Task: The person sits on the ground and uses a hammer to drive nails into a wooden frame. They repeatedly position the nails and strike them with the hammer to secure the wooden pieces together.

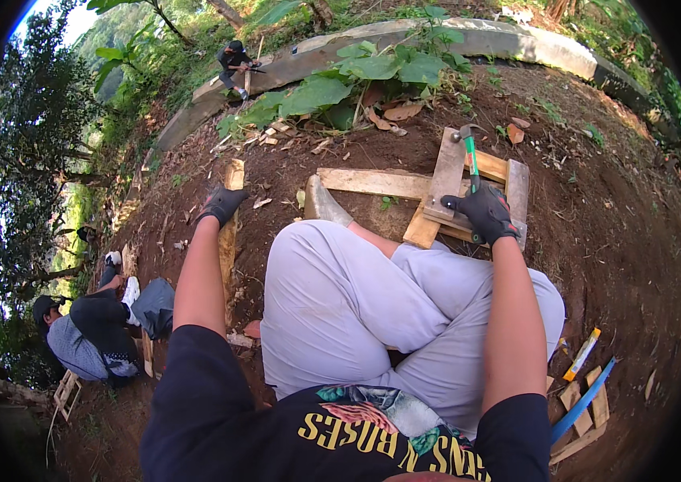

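My left hand (224, 206), in a dark glove, is closed on the upper part of a long yellowish wooden plank (229, 255) lying on the soil. My right hand (485, 214), gloved too, grips the lower handle of a claw hammer (470, 154) with a green handle and metal head. Beneath the hammer lie crossed pieces of wood: a greyish board (446, 170), another short board (516, 186) and a yellow piece (422, 229). A longer pale plank (374, 182) runs left from them towards my foot. My right fingers partly hide the boards.
At lower right lie a blue saw-like strip (583, 403), a yellow-and-white package (582, 354) and small wood pieces (599, 396). One person (93, 336) sits at the left beside a dark bag (153, 308); another (235, 66) sits by the concrete edging (284, 67). Broad-leaved plants (356, 76) grow ahead.
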Demonstrator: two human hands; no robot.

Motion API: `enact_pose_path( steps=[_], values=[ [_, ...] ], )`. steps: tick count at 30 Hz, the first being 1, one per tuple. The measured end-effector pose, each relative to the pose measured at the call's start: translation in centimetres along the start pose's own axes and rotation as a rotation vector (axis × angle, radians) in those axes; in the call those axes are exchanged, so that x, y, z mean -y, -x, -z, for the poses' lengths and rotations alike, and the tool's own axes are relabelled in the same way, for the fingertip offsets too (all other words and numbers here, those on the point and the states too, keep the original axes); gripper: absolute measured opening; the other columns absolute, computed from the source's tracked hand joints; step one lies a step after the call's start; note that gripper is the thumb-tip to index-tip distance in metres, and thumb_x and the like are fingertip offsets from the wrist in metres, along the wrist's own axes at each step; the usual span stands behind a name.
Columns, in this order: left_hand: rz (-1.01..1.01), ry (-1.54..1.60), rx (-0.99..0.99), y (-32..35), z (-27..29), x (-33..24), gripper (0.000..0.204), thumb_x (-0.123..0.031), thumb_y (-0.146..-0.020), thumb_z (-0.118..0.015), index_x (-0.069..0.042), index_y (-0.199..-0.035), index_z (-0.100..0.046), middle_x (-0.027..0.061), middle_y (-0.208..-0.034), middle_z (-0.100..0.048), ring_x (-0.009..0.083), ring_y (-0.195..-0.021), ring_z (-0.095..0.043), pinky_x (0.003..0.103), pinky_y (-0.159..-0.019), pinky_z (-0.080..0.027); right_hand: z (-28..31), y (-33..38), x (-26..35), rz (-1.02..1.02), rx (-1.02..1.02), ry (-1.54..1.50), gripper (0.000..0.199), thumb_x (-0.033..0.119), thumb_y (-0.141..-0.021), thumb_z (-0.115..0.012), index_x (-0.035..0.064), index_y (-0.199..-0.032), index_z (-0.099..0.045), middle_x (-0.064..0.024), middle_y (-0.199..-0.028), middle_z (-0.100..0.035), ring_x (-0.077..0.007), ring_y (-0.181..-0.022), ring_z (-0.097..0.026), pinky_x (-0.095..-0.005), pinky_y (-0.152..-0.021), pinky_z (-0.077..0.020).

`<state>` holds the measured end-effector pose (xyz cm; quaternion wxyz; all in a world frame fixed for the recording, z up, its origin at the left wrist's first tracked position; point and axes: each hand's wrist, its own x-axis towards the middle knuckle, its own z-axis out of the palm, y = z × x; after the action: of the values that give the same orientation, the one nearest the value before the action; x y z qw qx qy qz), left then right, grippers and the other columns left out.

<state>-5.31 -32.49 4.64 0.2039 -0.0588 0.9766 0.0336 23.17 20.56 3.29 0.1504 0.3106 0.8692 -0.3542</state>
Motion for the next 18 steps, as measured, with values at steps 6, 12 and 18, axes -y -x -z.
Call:
enact_pose_path(
  steps=[6, 12, 18],
  values=[
    [-0.099, -0.408, 0.395, 2.8, -3.0, -3.7, 0.083, -0.069, -0.08, -0.078, -0.007, -0.135, -0.075, 0.0189, -0.135, -0.074, 0.0368, -0.126, -0.07, 0.047, -0.107, -0.054, 0.7, 0.5, 1.3, -0.069, 0.032, -0.026, 0.077, 0.052, -0.079, -0.091, -0.0023, -0.127, -0.066, -0.0172, -0.092, -0.074, -0.032, -0.081, -0.074, -0.0473, -0.076, -0.0568],
    [-0.328, -0.247, 0.1, -0.3, -4.0, -15.5, 0.077, -0.063, -0.089, -0.067, -0.006, -0.142, -0.068, 0.0254, -0.135, -0.072, 0.0401, -0.124, -0.07, 0.048, -0.105, -0.054, 0.3, 0.0, 1.6, 0.001, 0.014, 0.026, 0.071, 0.056, -0.079, -0.09, -0.0022, -0.113, -0.065, -0.0164, -0.093, -0.073, -0.0322, -0.085, -0.073, -0.0466, -0.078, -0.0561],
    [-0.928, -0.673, 0.292, 0.8, -13.6, -23.9, 0.084, -0.03, -0.077, -0.083, 0.0, -0.15, -0.054, 0.0255, -0.149, -0.061, 0.038, -0.137, -0.062, 0.046, -0.113, -0.051, 0.0, -0.4, 1.2, -0.006, 0.063, 0.03, 0.085, 0.063, -0.079, -0.086, -0.002, -0.129, -0.065, -0.0213, -0.112, -0.073, -0.0357, -0.101, -0.073, -0.0473, -0.089, -0.055]
  ],
)
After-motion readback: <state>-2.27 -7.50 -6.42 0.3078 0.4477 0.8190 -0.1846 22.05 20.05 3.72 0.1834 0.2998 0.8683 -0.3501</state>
